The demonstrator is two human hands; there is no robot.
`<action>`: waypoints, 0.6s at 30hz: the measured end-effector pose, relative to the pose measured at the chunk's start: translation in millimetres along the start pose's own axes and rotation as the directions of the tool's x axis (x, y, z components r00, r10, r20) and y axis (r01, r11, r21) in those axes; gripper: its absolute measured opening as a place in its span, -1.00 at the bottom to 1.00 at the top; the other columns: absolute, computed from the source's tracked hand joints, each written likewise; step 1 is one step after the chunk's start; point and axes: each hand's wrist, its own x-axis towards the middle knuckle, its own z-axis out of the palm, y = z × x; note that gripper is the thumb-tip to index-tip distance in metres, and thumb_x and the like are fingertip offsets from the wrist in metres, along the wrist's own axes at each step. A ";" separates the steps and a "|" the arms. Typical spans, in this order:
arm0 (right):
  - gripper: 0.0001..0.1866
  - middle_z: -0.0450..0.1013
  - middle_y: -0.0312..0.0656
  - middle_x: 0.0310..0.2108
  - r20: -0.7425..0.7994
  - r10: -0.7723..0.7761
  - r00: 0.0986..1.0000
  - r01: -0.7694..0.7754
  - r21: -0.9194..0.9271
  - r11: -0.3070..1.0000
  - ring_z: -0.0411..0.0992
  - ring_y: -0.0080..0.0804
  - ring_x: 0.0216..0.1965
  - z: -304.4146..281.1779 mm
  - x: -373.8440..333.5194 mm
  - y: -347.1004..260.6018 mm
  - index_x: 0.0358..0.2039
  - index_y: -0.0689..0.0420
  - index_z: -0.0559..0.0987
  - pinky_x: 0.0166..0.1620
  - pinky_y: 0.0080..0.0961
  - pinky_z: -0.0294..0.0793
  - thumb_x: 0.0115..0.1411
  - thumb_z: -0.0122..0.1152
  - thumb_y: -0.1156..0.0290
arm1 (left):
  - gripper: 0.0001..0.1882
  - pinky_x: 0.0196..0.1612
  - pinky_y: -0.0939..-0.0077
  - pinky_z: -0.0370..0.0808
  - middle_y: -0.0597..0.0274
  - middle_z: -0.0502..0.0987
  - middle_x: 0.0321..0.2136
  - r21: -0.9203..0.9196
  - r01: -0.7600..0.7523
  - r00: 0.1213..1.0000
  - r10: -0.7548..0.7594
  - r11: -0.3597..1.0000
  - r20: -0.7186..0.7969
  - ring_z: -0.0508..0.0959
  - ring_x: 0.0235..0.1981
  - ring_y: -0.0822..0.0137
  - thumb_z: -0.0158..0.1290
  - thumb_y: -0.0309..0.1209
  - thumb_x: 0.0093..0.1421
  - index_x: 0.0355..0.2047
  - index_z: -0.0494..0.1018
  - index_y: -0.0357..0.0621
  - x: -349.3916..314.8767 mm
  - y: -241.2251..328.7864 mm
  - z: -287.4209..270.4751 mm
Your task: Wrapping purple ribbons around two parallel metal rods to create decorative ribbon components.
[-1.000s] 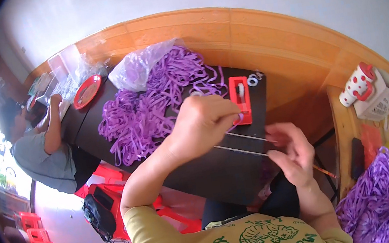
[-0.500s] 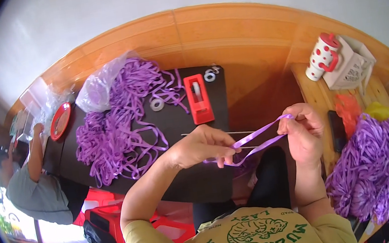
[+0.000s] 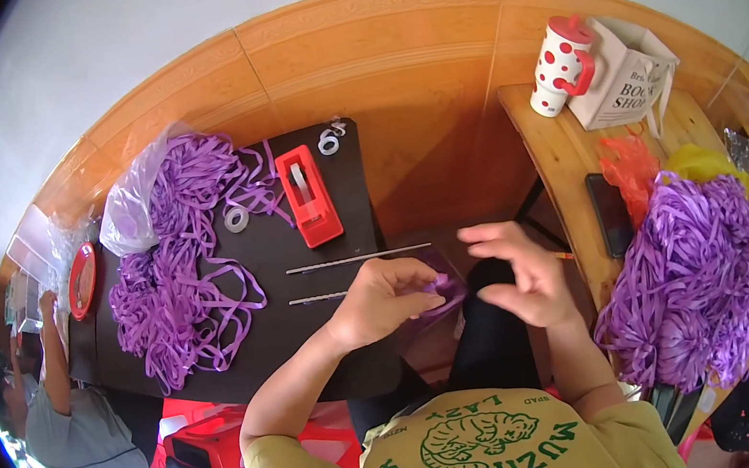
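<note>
My left hand (image 3: pixel 386 300) pinches a bunched piece of purple ribbon (image 3: pixel 445 289) between thumb and fingers, just past the dark table's right edge. To its right, my right hand (image 3: pixel 522 278) is empty, with thumb and fingers spread apart. A thin metal rod (image 3: pixel 359 259) juts from the table edge beyond my left hand. A second thin rod (image 3: pixel 315 299) runs toward that hand and disappears behind it. Some purple material (image 3: pixel 430 315) shows dimly below the left hand; its form is unclear.
The dark table (image 3: pixel 284 339) bears a heap of purple ribbon (image 3: pixel 178 312), a red tape dispenser (image 3: pixel 310 207) and a tape roll (image 3: pixel 237 219). On the wooden table at right lie another ribbon heap (image 3: pixel 693 293), a phone (image 3: pixel 611 214) and a spotted tumbler (image 3: pixel 561 68). People sit at both sides.
My right hand has let go of the ribbon that was stretched between both hands, and its fingers have spread. The ribbon is now bunched at my left hand. The view has swung right.
</note>
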 end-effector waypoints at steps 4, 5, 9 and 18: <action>-0.45 0.41 -0.09 -0.10 0.222 0.119 0.968 -0.159 0.175 0.972 0.35 -0.32 -0.08 14.1 7.1 17.2 0.01 0.28 0.41 0.04 -0.45 0.25 -0.08 0.27 0.63 | -0.79 -0.35 0.63 0.47 0.24 0.55 -0.43 0.305 -0.113 0.992 0.122 0.946 -0.012 0.50 -0.42 0.54 0.14 -0.62 0.04 -0.26 0.50 -0.35 5.3 1.4 11.6; -0.46 0.44 -0.15 -0.18 0.260 0.227 0.939 -0.310 0.344 0.886 0.39 -0.40 -0.15 16.9 6.0 19.9 0.01 0.29 0.40 0.00 -0.50 0.28 -0.06 0.25 0.65 | -0.78 -0.33 0.62 0.48 0.24 0.55 -0.43 0.366 -0.165 0.984 0.180 0.916 -0.005 0.51 -0.40 0.52 0.13 -0.63 0.03 -0.26 0.49 -0.34 4.7 3.9 13.5; -0.48 0.45 -0.26 -0.34 0.290 0.232 0.929 -0.329 0.351 0.877 0.41 -0.54 -0.29 12.4 0.7 34.0 0.00 0.31 0.40 -0.11 -0.58 0.34 -0.04 0.24 0.70 | -0.77 -0.30 0.60 0.48 0.24 0.55 -0.43 0.332 -0.129 0.988 0.149 0.935 -0.036 0.51 -0.40 0.49 0.13 -0.64 0.02 -0.26 0.50 -0.32 3.0 9.5 14.3; -0.68 0.45 -0.33 -0.46 0.127 0.189 0.974 -0.217 0.261 0.941 0.36 -0.69 -0.47 11.8 8.7 40.3 -0.18 0.24 0.51 -0.39 -0.69 0.34 -0.01 0.24 0.66 | -0.86 -0.43 0.73 0.39 0.31 0.53 -0.52 0.090 0.020 0.995 -0.011 0.996 -0.103 0.47 -0.50 0.62 0.12 -0.60 0.08 -0.31 0.53 -0.34 11.4 -1.2 -1.8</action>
